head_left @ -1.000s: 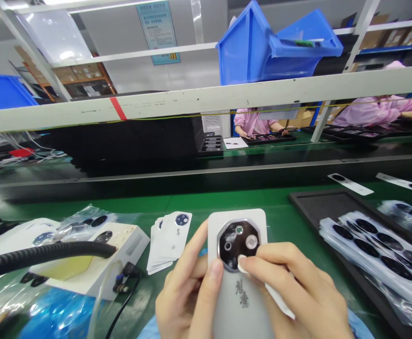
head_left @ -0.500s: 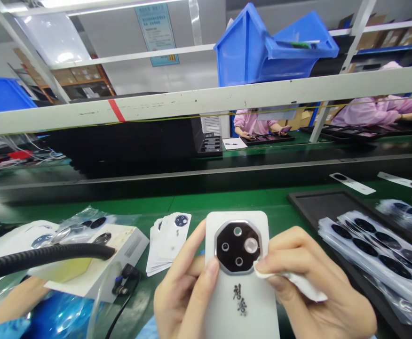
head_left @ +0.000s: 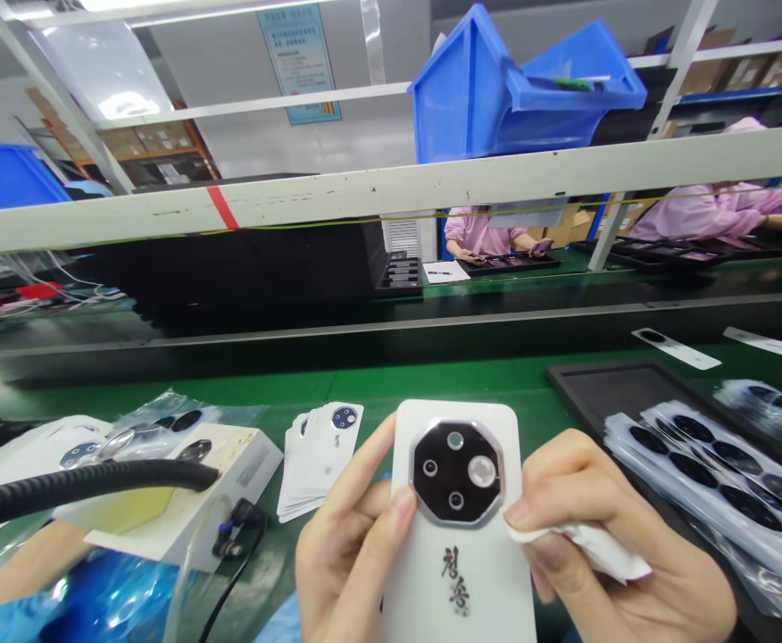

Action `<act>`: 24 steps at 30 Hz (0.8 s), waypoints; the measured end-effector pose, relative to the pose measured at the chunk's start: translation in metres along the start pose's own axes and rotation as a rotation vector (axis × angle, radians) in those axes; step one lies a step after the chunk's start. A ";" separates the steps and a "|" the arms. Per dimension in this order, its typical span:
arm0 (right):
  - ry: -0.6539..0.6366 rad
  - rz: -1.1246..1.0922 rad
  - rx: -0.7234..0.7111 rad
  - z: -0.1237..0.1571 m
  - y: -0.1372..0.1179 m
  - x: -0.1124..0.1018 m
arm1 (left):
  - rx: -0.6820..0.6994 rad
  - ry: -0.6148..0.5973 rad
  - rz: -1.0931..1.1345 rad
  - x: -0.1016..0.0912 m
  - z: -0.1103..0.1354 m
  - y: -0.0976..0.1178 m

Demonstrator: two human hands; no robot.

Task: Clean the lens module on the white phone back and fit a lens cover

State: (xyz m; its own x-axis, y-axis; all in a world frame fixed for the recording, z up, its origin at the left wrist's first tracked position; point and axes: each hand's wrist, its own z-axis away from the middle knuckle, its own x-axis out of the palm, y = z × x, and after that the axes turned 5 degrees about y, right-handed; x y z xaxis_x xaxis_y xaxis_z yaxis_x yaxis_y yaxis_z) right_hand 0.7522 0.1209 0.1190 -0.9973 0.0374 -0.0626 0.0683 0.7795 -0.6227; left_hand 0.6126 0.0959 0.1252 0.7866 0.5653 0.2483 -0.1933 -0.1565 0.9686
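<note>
A white smartphone (head_left: 424, 572) is held upright with its back towards me, showing a black octagonal camera module (head_left: 456, 482) and dark lettering below it. My left hand (head_left: 354, 545) grips its left edge, the thumb resting beside the camera module. My right hand (head_left: 619, 536) pinches a white wipe (head_left: 598, 546) between thumb and fingers, close to the phone's right edge by the module's lower right corner. Behind the left hand lies a fanned stack of white back-cover cards (head_left: 317, 460) with printed cameras. The phone's lower end runs out of the frame.
A black tray (head_left: 605, 379) on the right holds bagged phone parts (head_left: 719, 464). To the left stand a white box (head_left: 244, 482), a black corrugated hose (head_left: 96, 487) and a co-worker's forearm (head_left: 36, 563). Two blue bins (head_left: 458, 98) sit above a white rail (head_left: 337, 192). People in pink work beyond.
My right hand with the wipe has slid right, off the camera module's lower right corner to the phone's edge. The phone has shifted slightly right and tilted a little.
</note>
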 end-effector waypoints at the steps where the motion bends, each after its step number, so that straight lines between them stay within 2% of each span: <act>1: 0.003 0.002 0.008 0.000 0.000 0.000 | 0.010 -0.008 0.002 0.000 0.000 0.000; 9: 0.017 0.022 0.010 0.001 0.001 0.001 | 0.010 -0.003 0.009 0.002 0.001 0.000; 16: 0.072 0.190 -0.058 0.005 -0.004 0.007 | 0.031 0.014 0.002 0.003 0.003 0.000; 19: 0.009 0.263 -0.074 0.004 -0.005 0.005 | -0.002 0.026 0.015 0.005 0.006 0.001; 24: -0.186 0.451 -0.185 0.004 0.000 -0.005 | 0.006 0.057 0.063 0.008 0.011 0.000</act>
State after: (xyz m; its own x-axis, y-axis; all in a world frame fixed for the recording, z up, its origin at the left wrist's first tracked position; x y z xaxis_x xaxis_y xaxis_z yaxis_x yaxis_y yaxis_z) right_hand 0.7570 0.1182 0.1165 -0.8472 0.2966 -0.4408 0.4678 0.8098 -0.3542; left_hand 0.6248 0.0917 0.1269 0.7382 0.5996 0.3092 -0.2378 -0.1977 0.9510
